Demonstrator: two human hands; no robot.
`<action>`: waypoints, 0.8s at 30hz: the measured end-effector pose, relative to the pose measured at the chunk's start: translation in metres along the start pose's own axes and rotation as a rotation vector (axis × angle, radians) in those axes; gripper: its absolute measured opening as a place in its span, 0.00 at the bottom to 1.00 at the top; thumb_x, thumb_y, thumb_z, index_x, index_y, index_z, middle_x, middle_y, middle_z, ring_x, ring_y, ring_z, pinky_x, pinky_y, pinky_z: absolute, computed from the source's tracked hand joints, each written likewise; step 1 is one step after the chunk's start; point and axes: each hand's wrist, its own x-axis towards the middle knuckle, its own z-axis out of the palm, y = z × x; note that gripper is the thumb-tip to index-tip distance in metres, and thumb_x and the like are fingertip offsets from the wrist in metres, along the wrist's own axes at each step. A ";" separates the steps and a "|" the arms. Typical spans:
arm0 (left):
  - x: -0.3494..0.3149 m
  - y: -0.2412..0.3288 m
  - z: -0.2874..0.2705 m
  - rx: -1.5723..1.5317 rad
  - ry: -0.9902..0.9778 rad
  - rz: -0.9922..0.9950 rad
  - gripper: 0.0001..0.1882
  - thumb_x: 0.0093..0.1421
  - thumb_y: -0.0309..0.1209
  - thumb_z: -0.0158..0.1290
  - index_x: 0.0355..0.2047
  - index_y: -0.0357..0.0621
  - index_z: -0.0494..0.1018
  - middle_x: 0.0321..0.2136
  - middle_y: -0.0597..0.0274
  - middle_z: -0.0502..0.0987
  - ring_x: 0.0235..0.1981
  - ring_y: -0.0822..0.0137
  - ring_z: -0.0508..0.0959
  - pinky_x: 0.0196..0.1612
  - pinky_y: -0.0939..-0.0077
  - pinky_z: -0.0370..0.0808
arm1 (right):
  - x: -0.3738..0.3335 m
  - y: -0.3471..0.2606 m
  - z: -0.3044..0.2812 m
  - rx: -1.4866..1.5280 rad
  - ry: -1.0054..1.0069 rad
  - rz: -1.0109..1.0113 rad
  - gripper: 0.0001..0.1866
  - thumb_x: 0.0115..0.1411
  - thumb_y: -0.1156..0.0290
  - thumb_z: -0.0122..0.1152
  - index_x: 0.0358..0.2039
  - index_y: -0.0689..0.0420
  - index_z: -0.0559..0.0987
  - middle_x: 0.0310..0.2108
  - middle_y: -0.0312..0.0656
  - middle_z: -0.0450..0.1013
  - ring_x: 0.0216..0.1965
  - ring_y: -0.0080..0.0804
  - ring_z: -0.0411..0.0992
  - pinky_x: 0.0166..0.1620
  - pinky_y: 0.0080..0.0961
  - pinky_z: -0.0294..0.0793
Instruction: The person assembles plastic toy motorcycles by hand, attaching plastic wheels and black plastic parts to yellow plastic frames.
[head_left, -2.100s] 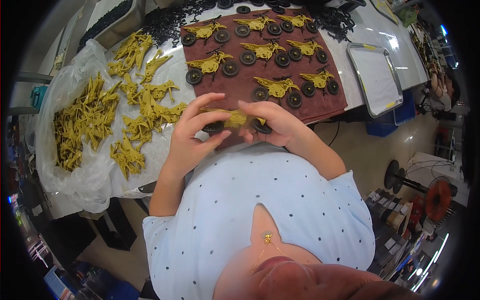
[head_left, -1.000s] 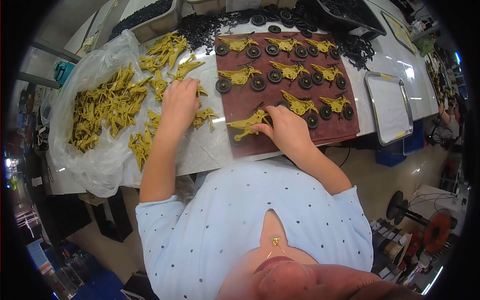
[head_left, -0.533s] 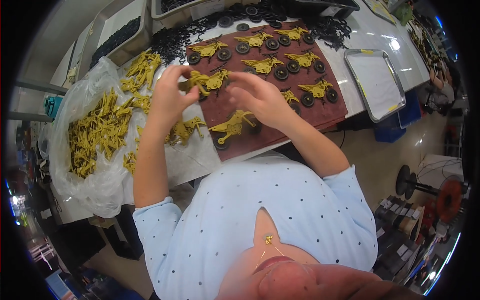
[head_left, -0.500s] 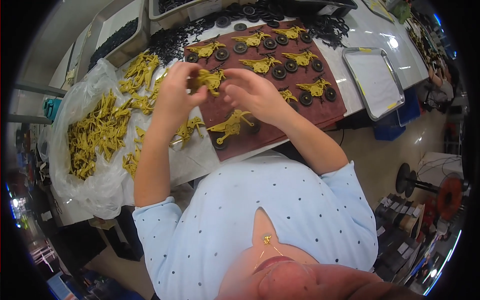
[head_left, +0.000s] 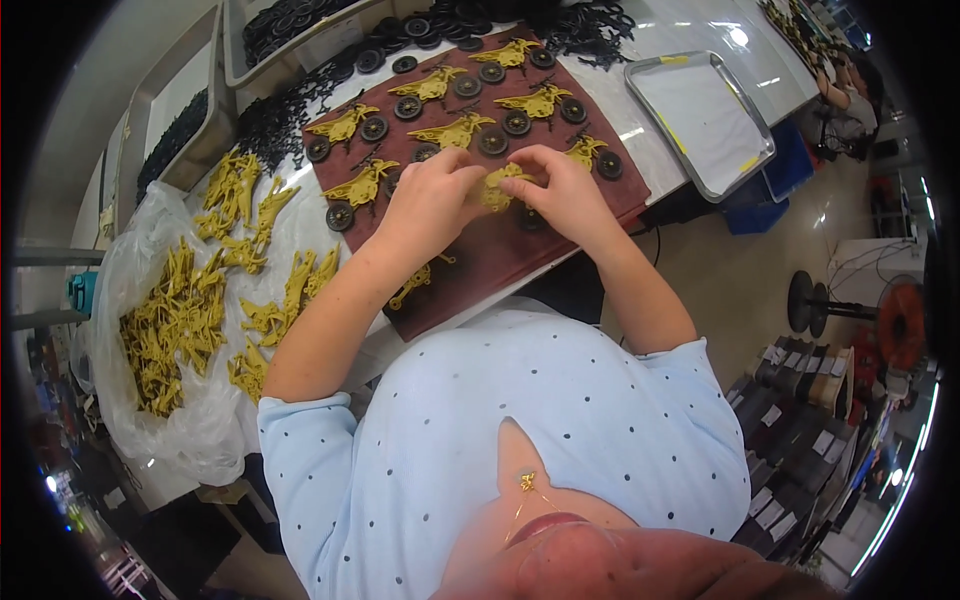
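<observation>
Pinching a yellow toy motorcycle body (head_left: 499,189) between curled, nearly closed fingers of left hand (head_left: 433,203) and right hand (head_left: 568,192), over a maroon cloth (head_left: 490,260). Close to rows of black-wheeled toy motorcycles (head_left: 345,123) lying there. Flanked at left by yellow frames (head_left: 175,325), heaped in and beside a clear plastic bag (head_left: 205,450).

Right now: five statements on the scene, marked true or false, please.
A yellow part is between the left hand and right hand. True.
Loose black wheels lie beyond the far edge of the maroon cloth. True.
The plastic bag is full of black wheels. False: the plastic bag holds yellow pieces.
The metal tray is left of the maroon cloth. False: the metal tray is right of it.
The shirt is plain red. False: the shirt is light blue with dark dots.
</observation>
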 end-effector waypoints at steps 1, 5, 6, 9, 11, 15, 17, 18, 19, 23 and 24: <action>0.001 -0.001 0.005 0.028 0.009 -0.004 0.22 0.45 0.29 0.64 0.42 0.39 0.75 0.43 0.57 0.74 0.43 0.56 0.75 0.45 0.62 0.70 | -0.001 0.003 0.002 -0.126 0.025 -0.012 0.19 0.54 0.66 0.67 0.44 0.62 0.76 0.35 0.42 0.74 0.31 0.27 0.73 0.37 0.23 0.73; 0.002 -0.001 0.019 0.091 0.033 0.013 0.22 0.45 0.29 0.64 0.42 0.41 0.76 0.43 0.58 0.74 0.46 0.58 0.74 0.47 0.63 0.68 | -0.003 0.018 0.012 -0.252 0.123 -0.073 0.18 0.52 0.67 0.68 0.41 0.62 0.77 0.37 0.45 0.73 0.33 0.34 0.74 0.38 0.27 0.73; 0.002 0.000 0.021 0.100 0.011 -0.013 0.22 0.44 0.29 0.64 0.42 0.41 0.76 0.43 0.59 0.74 0.46 0.59 0.73 0.47 0.64 0.67 | -0.003 0.020 0.014 -0.281 0.151 -0.110 0.18 0.52 0.67 0.67 0.41 0.62 0.77 0.37 0.45 0.73 0.34 0.35 0.74 0.39 0.28 0.73; 0.001 -0.001 0.027 0.135 -0.006 -0.029 0.21 0.44 0.29 0.64 0.41 0.42 0.76 0.42 0.60 0.75 0.47 0.59 0.73 0.48 0.64 0.67 | -0.004 0.021 0.018 -0.336 0.180 -0.156 0.17 0.51 0.68 0.67 0.40 0.61 0.77 0.37 0.46 0.72 0.37 0.40 0.73 0.41 0.31 0.73; 0.002 -0.002 0.029 0.160 0.000 -0.017 0.21 0.44 0.29 0.64 0.41 0.42 0.76 0.42 0.60 0.75 0.46 0.60 0.73 0.47 0.64 0.67 | -0.005 0.024 0.020 -0.347 0.197 -0.170 0.17 0.51 0.68 0.67 0.40 0.61 0.77 0.37 0.46 0.72 0.38 0.41 0.72 0.42 0.32 0.72; 0.004 -0.002 0.029 0.153 -0.024 -0.014 0.21 0.44 0.29 0.64 0.41 0.41 0.76 0.42 0.60 0.75 0.46 0.60 0.73 0.47 0.64 0.67 | -0.009 0.022 0.021 -0.336 0.220 -0.166 0.16 0.50 0.69 0.67 0.39 0.61 0.77 0.37 0.46 0.72 0.41 0.43 0.71 0.45 0.33 0.70; 0.004 -0.002 0.028 0.151 -0.033 -0.011 0.21 0.44 0.29 0.64 0.41 0.41 0.76 0.42 0.60 0.75 0.46 0.60 0.73 0.47 0.64 0.67 | -0.010 0.023 0.022 -0.335 0.226 -0.179 0.16 0.50 0.69 0.67 0.40 0.60 0.77 0.38 0.46 0.72 0.42 0.43 0.70 0.46 0.33 0.70; 0.005 -0.003 0.028 0.155 -0.035 0.006 0.21 0.44 0.29 0.64 0.41 0.41 0.76 0.41 0.60 0.75 0.46 0.59 0.73 0.47 0.64 0.67 | -0.011 0.024 0.022 -0.335 0.231 -0.195 0.17 0.50 0.69 0.67 0.40 0.60 0.77 0.38 0.46 0.71 0.43 0.43 0.70 0.47 0.33 0.69; 0.006 -0.004 0.028 0.158 -0.036 0.020 0.22 0.43 0.29 0.64 0.41 0.40 0.76 0.40 0.60 0.75 0.45 0.59 0.74 0.46 0.64 0.68 | -0.013 0.022 0.023 -0.335 0.230 -0.194 0.17 0.50 0.69 0.67 0.40 0.60 0.77 0.38 0.46 0.71 0.43 0.43 0.70 0.47 0.33 0.69; 0.005 -0.007 0.034 0.157 -0.032 0.031 0.22 0.42 0.29 0.64 0.41 0.40 0.76 0.37 0.60 0.76 0.41 0.58 0.74 0.44 0.65 0.69 | -0.021 0.022 0.019 -0.424 0.224 -0.434 0.17 0.50 0.70 0.64 0.43 0.57 0.78 0.43 0.47 0.69 0.45 0.45 0.68 0.47 0.38 0.69; 0.003 -0.005 0.036 0.196 0.006 0.055 0.23 0.41 0.29 0.64 0.41 0.40 0.77 0.35 0.59 0.76 0.40 0.58 0.75 0.43 0.66 0.69 | -0.023 0.024 0.016 -0.471 0.151 -0.531 0.18 0.50 0.71 0.63 0.44 0.56 0.78 0.46 0.47 0.68 0.47 0.44 0.67 0.48 0.38 0.68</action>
